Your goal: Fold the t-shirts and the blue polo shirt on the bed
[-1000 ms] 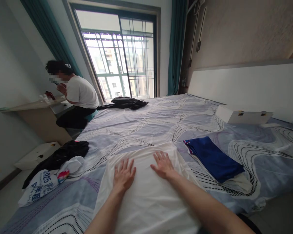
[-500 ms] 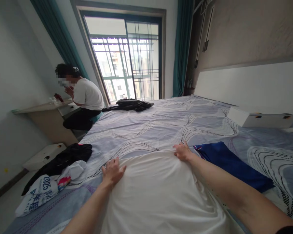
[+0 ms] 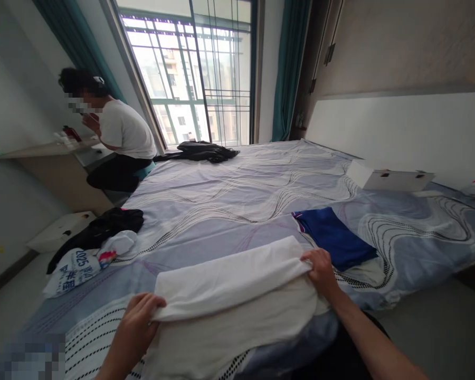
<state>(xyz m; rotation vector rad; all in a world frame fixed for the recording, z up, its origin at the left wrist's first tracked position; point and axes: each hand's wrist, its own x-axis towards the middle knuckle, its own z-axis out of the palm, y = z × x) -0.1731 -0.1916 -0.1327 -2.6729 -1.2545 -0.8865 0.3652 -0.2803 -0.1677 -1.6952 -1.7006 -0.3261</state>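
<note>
A white garment (image 3: 229,285) lies on the bed in front of me, its far part folded back toward me over the rest. My left hand (image 3: 140,319) pinches the left end of the fold's near edge. At the right end of that same edge, my right hand (image 3: 320,270) has its fingers closed on the fabric. Just beyond my right hand is a folded blue garment (image 3: 334,237) with a red and white trim. What kind of garment the white one is does not show clearly.
The bed (image 3: 237,227) has a wavy-patterned sheet. At its left edge lie black clothing (image 3: 98,237) and a white printed cloth (image 3: 73,272). A white box (image 3: 396,179) stands by the headboard, dark clothing (image 3: 206,152) at the far edge. A person (image 3: 126,126) sits at a desk.
Both hands have come toward me, bringing the far edge of the white garment back over itself. Before, the garment lay spread out. The view has tilted down.
</note>
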